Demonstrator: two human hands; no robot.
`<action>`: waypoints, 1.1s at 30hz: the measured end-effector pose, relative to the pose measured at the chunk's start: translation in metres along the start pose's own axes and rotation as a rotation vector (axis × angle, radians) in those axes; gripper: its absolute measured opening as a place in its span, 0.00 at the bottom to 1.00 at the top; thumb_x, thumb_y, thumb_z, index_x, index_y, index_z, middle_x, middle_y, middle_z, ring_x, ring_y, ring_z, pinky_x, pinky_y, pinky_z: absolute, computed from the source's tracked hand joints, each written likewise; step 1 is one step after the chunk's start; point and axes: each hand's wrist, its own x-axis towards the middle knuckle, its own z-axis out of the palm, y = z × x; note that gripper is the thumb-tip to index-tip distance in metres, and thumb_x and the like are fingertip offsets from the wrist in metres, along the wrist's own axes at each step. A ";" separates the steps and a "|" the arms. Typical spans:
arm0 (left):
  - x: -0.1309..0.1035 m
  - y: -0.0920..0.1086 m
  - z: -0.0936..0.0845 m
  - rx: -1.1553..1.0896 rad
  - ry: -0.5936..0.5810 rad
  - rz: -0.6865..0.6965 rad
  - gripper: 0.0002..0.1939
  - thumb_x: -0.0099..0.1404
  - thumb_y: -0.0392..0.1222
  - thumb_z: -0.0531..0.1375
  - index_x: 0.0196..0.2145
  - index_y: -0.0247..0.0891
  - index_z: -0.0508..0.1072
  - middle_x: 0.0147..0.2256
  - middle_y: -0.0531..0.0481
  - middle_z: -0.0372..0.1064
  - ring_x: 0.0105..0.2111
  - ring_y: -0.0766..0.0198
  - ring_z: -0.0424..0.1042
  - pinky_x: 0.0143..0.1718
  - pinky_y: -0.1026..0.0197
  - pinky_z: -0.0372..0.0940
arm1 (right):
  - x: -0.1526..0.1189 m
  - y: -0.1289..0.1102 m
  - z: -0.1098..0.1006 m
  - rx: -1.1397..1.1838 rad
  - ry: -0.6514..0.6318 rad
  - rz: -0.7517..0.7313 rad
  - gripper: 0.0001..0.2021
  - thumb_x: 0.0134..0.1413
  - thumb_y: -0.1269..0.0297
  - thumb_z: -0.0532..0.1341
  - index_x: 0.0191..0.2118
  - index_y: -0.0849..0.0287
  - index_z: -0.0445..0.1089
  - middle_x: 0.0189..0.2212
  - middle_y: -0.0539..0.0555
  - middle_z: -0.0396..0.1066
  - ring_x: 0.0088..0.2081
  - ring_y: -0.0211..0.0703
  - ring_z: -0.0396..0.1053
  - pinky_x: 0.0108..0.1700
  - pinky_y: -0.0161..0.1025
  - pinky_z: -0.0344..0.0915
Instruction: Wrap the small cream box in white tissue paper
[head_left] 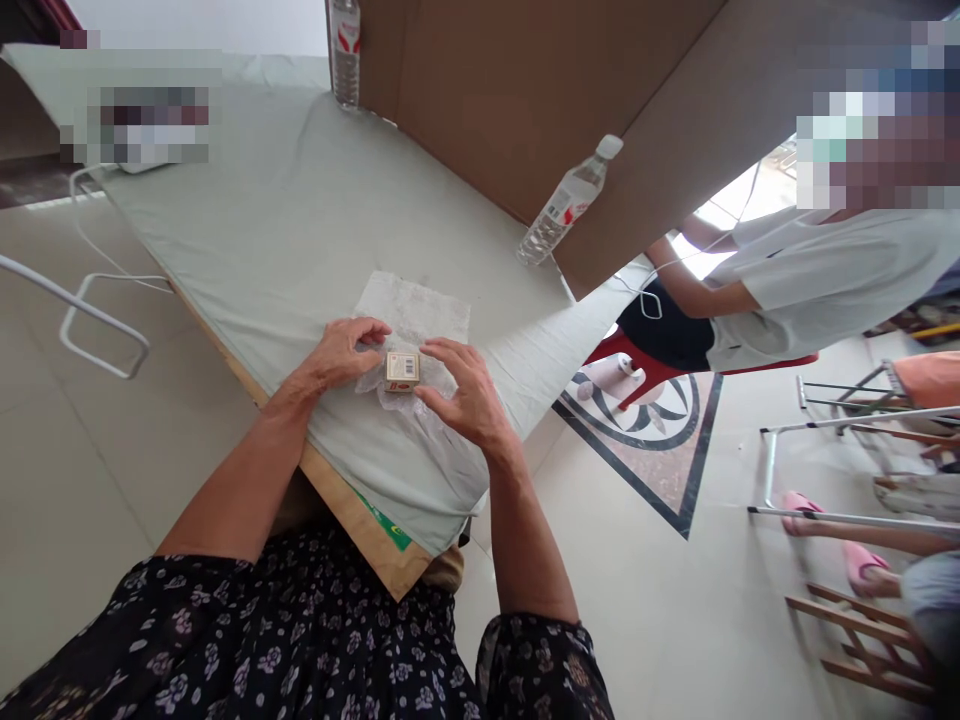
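Observation:
A small cardboard box (403, 370) with a barcode on its top sits on a sheet of bubble wrap (416, 308) near the table's front corner. My left hand (349, 350) is just left of the box, thumb and fingers apart, over the wrap's left edge. On the other side, my right hand (466, 390) has its thumb and fingers spread toward the box, with a narrow gap between them. Neither hand grips the box. Part of the wrap lies hidden beneath the box and my right hand.
The table (247, 220) has a pale cloth. A large brown cardboard panel (510, 90) stands across its far side, with a water bottle (562, 212) leaning there and another bottle (346, 60) behind. At right sits a person in a white shirt (840, 265). White metal frames (105, 315) stand left.

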 end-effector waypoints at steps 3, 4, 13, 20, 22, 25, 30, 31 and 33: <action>-0.004 -0.004 0.001 0.034 -0.005 0.026 0.29 0.50 0.45 0.57 0.50 0.37 0.78 0.47 0.42 0.79 0.49 0.49 0.76 0.57 0.43 0.69 | 0.008 0.004 0.013 -0.014 -0.094 0.008 0.25 0.60 0.60 0.67 0.63 0.53 0.70 0.62 0.59 0.73 0.63 0.55 0.69 0.64 0.54 0.64; -0.005 -0.005 0.001 0.056 0.005 0.039 0.28 0.50 0.44 0.57 0.49 0.38 0.78 0.48 0.42 0.79 0.49 0.49 0.76 0.58 0.43 0.68 | 0.009 0.008 0.016 -0.012 -0.083 0.023 0.24 0.60 0.60 0.67 0.61 0.53 0.71 0.59 0.59 0.76 0.61 0.54 0.71 0.63 0.54 0.65; -0.009 -0.008 0.006 0.115 0.091 0.101 0.25 0.51 0.42 0.57 0.47 0.38 0.79 0.47 0.43 0.79 0.48 0.49 0.74 0.60 0.42 0.65 | -0.009 0.100 -0.030 -0.261 0.387 0.574 0.25 0.56 0.60 0.64 0.59 0.59 0.70 0.55 0.65 0.75 0.57 0.60 0.71 0.60 0.61 0.65; -0.007 -0.008 0.008 0.161 0.084 0.114 0.23 0.52 0.41 0.58 0.45 0.40 0.79 0.47 0.43 0.79 0.48 0.50 0.74 0.60 0.43 0.65 | -0.008 0.067 -0.014 -0.303 0.460 0.409 0.23 0.60 0.60 0.60 0.60 0.57 0.69 0.65 0.66 0.67 0.66 0.60 0.64 0.65 0.62 0.61; -0.007 -0.007 0.009 0.189 0.083 0.113 0.23 0.52 0.41 0.58 0.46 0.40 0.79 0.47 0.43 0.78 0.48 0.50 0.74 0.59 0.44 0.65 | 0.002 0.042 -0.003 -0.239 0.249 0.232 0.23 0.62 0.59 0.61 0.61 0.57 0.70 0.66 0.64 0.68 0.67 0.57 0.64 0.68 0.59 0.59; -0.011 -0.005 0.003 0.255 0.041 0.136 0.24 0.52 0.42 0.57 0.47 0.40 0.79 0.48 0.43 0.78 0.51 0.48 0.74 0.60 0.43 0.64 | 0.015 0.023 0.012 -0.180 -0.076 0.087 0.30 0.61 0.55 0.66 0.66 0.55 0.66 0.70 0.63 0.63 0.71 0.57 0.60 0.70 0.58 0.56; -0.020 0.000 -0.024 0.471 -0.065 0.077 0.21 0.53 0.40 0.58 0.44 0.44 0.80 0.51 0.43 0.78 0.55 0.40 0.71 0.60 0.38 0.61 | 0.016 0.036 0.021 -0.162 -0.227 0.155 0.41 0.57 0.45 0.70 0.71 0.57 0.62 0.73 0.65 0.58 0.74 0.61 0.55 0.74 0.60 0.53; -0.021 0.004 -0.028 0.509 -0.066 0.036 0.19 0.53 0.40 0.59 0.44 0.44 0.80 0.51 0.42 0.78 0.54 0.39 0.72 0.60 0.37 0.61 | 0.015 0.039 0.022 -0.162 -0.223 0.153 0.41 0.57 0.44 0.69 0.71 0.56 0.61 0.73 0.65 0.57 0.74 0.61 0.54 0.74 0.60 0.52; -0.018 0.016 -0.030 0.563 -0.011 -0.025 0.19 0.56 0.41 0.59 0.45 0.42 0.80 0.48 0.39 0.78 0.54 0.37 0.72 0.60 0.35 0.61 | 0.012 0.043 0.022 -0.160 -0.217 0.143 0.41 0.58 0.43 0.69 0.71 0.56 0.61 0.73 0.64 0.57 0.74 0.60 0.54 0.74 0.60 0.51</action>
